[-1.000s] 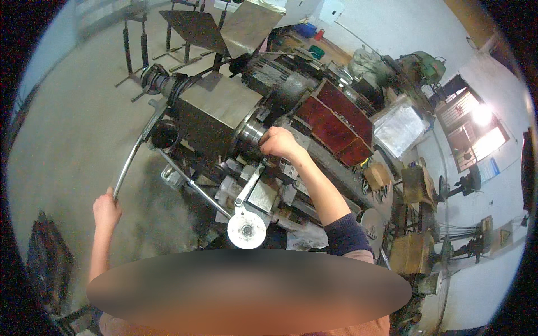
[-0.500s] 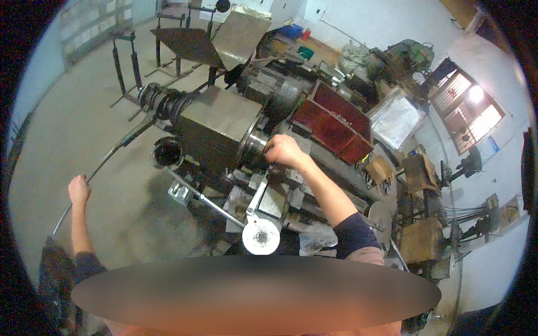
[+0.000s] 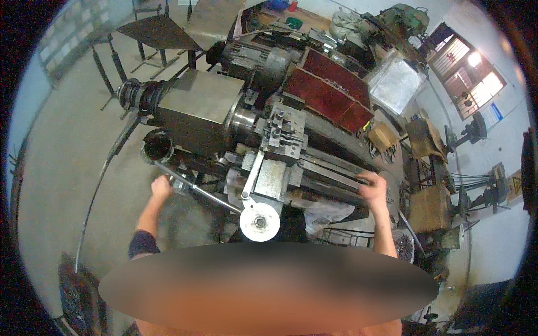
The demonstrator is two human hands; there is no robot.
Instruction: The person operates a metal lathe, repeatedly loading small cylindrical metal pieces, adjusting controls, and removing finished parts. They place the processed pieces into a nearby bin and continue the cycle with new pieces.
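Observation:
I stand at a grey metal lathe (image 3: pixel 196 106) with its chuck (image 3: pixel 242 120) and tool post (image 3: pixel 283 131) in the middle of the view. My left hand (image 3: pixel 161 186) is closed around a control lever (image 3: pixel 178 180) on the machine's front, below the headstock. My right hand (image 3: pixel 372 189) rests with its fingers spread on the right end of the lathe bed (image 3: pixel 330 171). A white round handwheel (image 3: pixel 259 222) sits between my arms. A long thin rod (image 3: pixel 103 173) sticks out of the spindle's left end and bends down toward the floor.
Dark red trays (image 3: pixel 330 89) lie behind the lathe. A clear plastic box (image 3: pixel 395 84) and wooden crates (image 3: pixel 428 210) stand at the right. Metal stands (image 3: pixel 154 33) are on the concrete floor at the back left. A window (image 3: pixel 468 70) lights the right wall.
My left hand let go of the long rod at the far left and came in to the lever. My right hand left the chuck and moved right onto the bed.

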